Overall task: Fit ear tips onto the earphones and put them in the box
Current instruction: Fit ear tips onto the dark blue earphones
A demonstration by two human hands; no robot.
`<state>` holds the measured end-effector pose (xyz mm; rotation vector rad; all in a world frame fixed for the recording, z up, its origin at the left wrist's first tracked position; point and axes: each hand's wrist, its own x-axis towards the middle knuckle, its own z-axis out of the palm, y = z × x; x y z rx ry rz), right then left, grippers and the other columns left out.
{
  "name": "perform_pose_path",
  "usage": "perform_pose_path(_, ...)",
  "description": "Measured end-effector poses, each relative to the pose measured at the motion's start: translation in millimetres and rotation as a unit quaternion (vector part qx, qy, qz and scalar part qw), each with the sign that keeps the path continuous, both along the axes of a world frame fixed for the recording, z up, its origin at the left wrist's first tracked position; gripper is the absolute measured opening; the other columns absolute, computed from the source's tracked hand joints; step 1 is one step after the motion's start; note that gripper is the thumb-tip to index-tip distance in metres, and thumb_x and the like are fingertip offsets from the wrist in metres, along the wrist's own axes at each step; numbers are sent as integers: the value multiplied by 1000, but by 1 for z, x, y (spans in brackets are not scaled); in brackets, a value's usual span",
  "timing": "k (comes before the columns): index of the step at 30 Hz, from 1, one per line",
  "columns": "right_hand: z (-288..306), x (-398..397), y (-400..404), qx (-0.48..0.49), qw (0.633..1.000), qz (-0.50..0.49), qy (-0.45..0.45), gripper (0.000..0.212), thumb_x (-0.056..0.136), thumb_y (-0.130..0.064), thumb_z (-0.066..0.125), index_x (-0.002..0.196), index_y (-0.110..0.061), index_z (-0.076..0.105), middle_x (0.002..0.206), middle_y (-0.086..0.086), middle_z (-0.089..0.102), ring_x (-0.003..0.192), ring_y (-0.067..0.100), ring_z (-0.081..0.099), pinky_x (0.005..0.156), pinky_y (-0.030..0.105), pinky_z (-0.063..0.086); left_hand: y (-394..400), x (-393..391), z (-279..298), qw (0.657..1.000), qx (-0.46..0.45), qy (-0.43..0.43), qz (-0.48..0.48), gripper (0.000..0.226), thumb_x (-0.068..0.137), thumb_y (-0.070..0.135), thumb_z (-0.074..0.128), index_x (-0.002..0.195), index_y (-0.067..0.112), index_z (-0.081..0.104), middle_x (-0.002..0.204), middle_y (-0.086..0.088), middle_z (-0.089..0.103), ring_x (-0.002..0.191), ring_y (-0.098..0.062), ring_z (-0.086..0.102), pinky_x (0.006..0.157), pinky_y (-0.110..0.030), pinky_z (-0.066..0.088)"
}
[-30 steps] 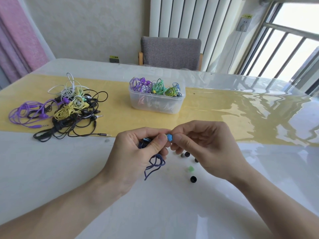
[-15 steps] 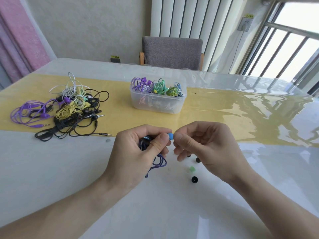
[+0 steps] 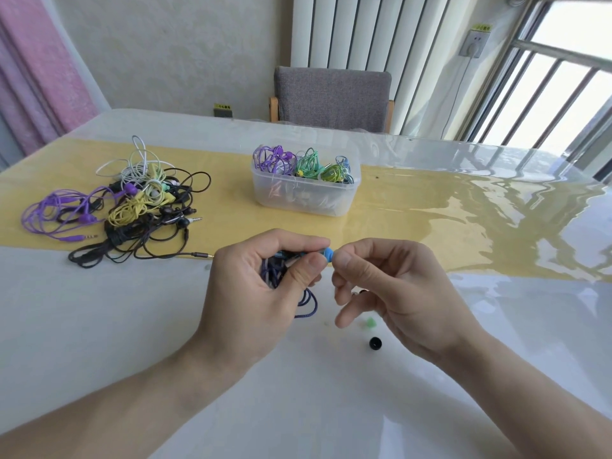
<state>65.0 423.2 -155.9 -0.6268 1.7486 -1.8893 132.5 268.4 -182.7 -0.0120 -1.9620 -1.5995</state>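
Just below the middle of the frame, the left hand (image 3: 261, 286) is gripping a bundled purple-blue earphone (image 3: 284, 270), its fingers curled round the coiled cord and its thumb and forefinger pinching the bud end so that it is sticking out toward the right. The blue ear tip (image 3: 329, 254) is sitting at that end, and the right hand (image 3: 390, 293) is meeting it with thumb and forefinger closed in a narrow pinch, the other fingers hanging loosely curled beneath. I cannot tell whether the tip is fully seated on the nozzle or only resting against it. A loop of the cord is dangling below the left hand, near the white table (image 3: 99, 326). Spare tips are lying below the right hand: a green ear tip (image 3: 370, 323) and a black ear tip (image 3: 375, 343). The clear box (image 3: 303, 197), already holding finished sets, is standing above the hands on the yellow strip, and the tangled pile of earphones (image 3: 132, 200) is waiting at the left. The risk, to my eye, is the soft tip going on crooked and popping off, rolling among the spares, or the dangling cord uncoiling if that left grip is loosening.
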Motion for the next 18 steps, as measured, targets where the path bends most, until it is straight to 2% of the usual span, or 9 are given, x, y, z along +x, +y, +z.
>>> perform_pose_path(7,1,-2,1,15,999,-1,-38,20,75,-22,73,73,-2,73,67,11,61,57,20,58,51,30,55,-5,-3,0,993,-92,71,12,10,84,13,70,93,16,74,86,9,71,81,-10,67,72,-16,49)
perform_pose_path(12,2,-1,1,15,999,2,-38,18,75,-20,75,71,-3,74,66,11,60,56,20,57,50,30,54,-8,-5,-2,982,-153,107,16,9,84,9,70,91,7,74,88,2,71,81,-9,66,72,-16,48)
perform_pose_path(18,-4,0,1,9,999,-21,-22,25,74,-19,73,80,5,74,70,15,68,62,23,67,57,31,57,-12,-6,-3,975,-188,118,29,9,84,7,71,92,9,75,89,0,71,81,-9,66,72,-17,48)
